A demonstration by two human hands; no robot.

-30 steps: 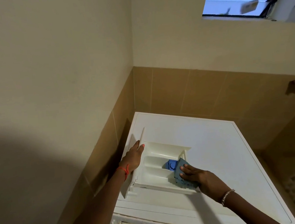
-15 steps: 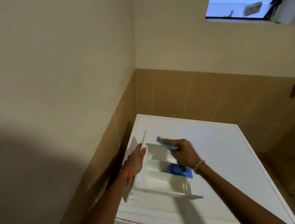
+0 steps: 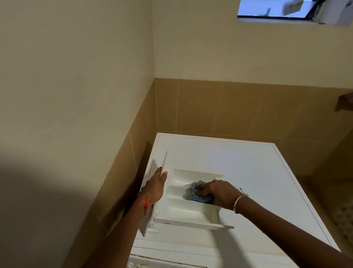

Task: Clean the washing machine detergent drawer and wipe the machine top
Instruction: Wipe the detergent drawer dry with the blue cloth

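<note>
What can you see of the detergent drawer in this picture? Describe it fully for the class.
The detergent drawer is white, seemingly plastic, taken out of its slot and lying on the washing machine top near its left edge. Ridges divide it into long compartments, and its front panel stands up at the left end. The left hand steadies that panel. The right hand presses a blue cloth into a compartment on the drawer's right side, hiding what lies beneath.
</note>
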